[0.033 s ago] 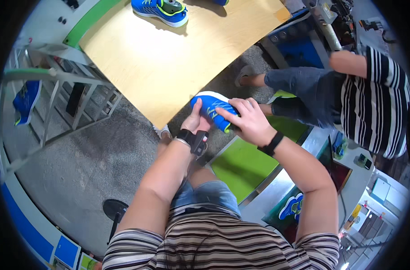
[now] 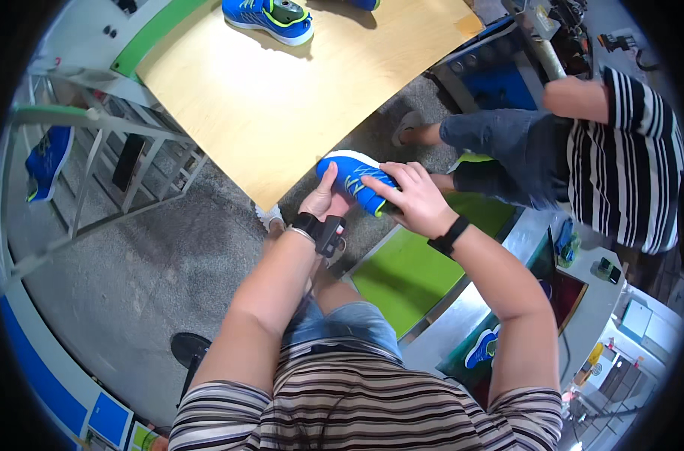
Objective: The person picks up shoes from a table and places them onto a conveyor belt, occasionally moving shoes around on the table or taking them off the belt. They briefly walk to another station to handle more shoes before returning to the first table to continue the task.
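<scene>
A blue sneaker (image 2: 357,174) with a white sole edge and yellow-green trim is held in the air, just off the near corner of the wooden table. My left hand (image 2: 323,197) supports it from the near left side, thumb up along the shoe. From the right, my right hand (image 2: 417,197) grips the ankle end, its fingers lying over the laces and upper. The shoe's underside and the fingertips beneath it are hidden. On the far part of the table (image 2: 282,113) stands another blue sneaker (image 2: 270,21) with a dark form inside its opening.
A person in a striped shirt (image 2: 620,169) stands at the right. Left is a metal rack (image 2: 94,180) holding a blue shoe (image 2: 50,164). A green-topped surface (image 2: 409,274) lies right of my legs, and blue shoes (image 2: 481,349) sit beyond it near my right elbow.
The whole view has shifted slightly. Both hands keep the same hold on the sneaker, and the other person's arm and torso have moved a little.
</scene>
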{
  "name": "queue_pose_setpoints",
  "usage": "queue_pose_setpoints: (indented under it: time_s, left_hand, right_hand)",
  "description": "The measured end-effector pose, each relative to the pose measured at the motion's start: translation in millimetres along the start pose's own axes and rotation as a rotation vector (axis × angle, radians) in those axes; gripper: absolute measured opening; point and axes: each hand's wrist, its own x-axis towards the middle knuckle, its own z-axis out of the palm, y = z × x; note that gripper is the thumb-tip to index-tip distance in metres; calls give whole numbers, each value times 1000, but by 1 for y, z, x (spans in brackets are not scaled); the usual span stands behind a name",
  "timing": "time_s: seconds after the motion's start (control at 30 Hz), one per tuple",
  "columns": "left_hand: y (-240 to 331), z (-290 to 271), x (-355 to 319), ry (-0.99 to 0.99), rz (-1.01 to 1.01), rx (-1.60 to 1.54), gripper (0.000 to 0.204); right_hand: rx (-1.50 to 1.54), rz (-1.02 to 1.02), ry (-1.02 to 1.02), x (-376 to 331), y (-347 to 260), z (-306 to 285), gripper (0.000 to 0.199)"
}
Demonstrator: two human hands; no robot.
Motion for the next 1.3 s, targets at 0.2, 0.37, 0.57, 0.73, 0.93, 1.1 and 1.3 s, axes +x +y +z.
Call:
queue_pose_setpoints:
  time_s: [0.2,0.37,0.57,0.73,0.93,1.1,1.3]
  left_hand:
    - [32,31,-87,-3,286,791,69]
    - [76,64,-143,384,977,1303,62]
    - [137,27,-164,376,397,1191,68]
    - [193,5,-181,259,327,1266,54]
    - [200,20,-164,275,269,1202,51]
    - [206,50,-149,233,316,1665,55]
    - [171,54,-124,378,816,2100,64]
  right_hand:
    - [140,-103,138,-29,-12,19,88]
    - [516,-63,153,55,-36,0,78]
    - [232,122,268,146,-55,41,110]
    - [405,129,85,162,-39,30,104]
    - [416,207,88,164,-42,25,104]
    - [436,222,18,176,-26,36,104]
    - [407,240,81,174,-35,32,104]
